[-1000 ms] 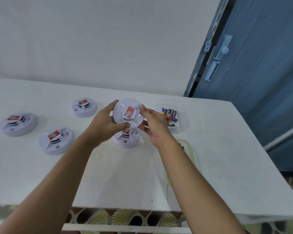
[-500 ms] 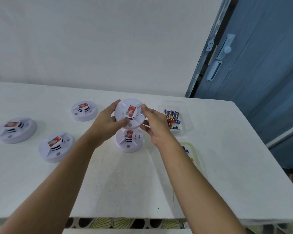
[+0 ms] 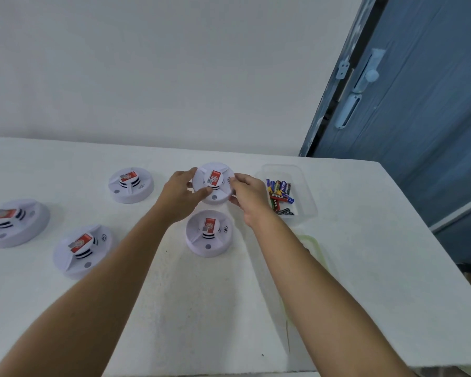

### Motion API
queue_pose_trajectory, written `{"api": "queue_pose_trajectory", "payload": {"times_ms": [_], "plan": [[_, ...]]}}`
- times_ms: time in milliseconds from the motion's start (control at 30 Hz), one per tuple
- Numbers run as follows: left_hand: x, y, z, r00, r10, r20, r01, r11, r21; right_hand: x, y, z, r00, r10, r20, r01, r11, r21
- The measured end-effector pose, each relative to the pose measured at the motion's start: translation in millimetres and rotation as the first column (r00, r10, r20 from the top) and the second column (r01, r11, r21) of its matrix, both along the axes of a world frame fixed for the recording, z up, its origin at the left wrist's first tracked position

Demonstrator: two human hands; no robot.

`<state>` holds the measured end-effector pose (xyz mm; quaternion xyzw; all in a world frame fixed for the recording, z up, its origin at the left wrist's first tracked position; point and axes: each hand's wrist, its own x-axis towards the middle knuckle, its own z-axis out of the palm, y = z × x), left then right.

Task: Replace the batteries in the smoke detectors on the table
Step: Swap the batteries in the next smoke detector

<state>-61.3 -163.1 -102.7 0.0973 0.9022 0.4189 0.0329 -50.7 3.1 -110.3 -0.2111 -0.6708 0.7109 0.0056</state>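
Observation:
A round white smoke detector (image 3: 214, 183) with a red label is held between both hands, low over the white table (image 3: 365, 240). My left hand (image 3: 181, 195) grips its left rim, thumb on top. My right hand (image 3: 249, 194) grips its right rim. Another detector (image 3: 208, 232) lies on the table just in front of the held one. More detectors lie at the back left (image 3: 131, 185), the front left (image 3: 82, 250) and the far left (image 3: 15, 223). A clear tray (image 3: 309, 197) right of my right hand holds several batteries (image 3: 280, 195).
A second clear container with a greenish rim (image 3: 314, 243) lies near my right forearm, partly hidden by it. A white wall stands behind the table and a blue door (image 3: 419, 104) to the right. The table's near and right edges are in view.
Both hands have carried the held detector away from me and downward, from above the middle detector to a spot behind it, close to the table.

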Motion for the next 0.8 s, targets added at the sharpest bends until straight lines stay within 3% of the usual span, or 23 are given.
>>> {"api": "queue_pose_trajectory", "payload": {"times_ms": [133, 367, 800], "plan": [[-4.0, -2.4, -8.2, 0.999, -0.031, 0.04, 0.035, 0.993, -0.109, 2.9, -2.9, -4.3, 0.997, 0.011, 0.079, -0.025, 0.983, 0.181], [2.9, 1.1, -12.0, 0.999, 0.017, 0.051, -0.012, 0.996, -0.092, 9.0, -6.5, -6.2, 0.995, 0.043, 0.095, -0.074, 0.932, 0.355], [12.9, 8.5, -9.4, 0.995, 0.098, 0.015, -0.094, 0.982, -0.164, 26.0, -9.2, 9.0, 0.988, 0.087, 0.126, -0.128, 0.92, 0.371]]}}
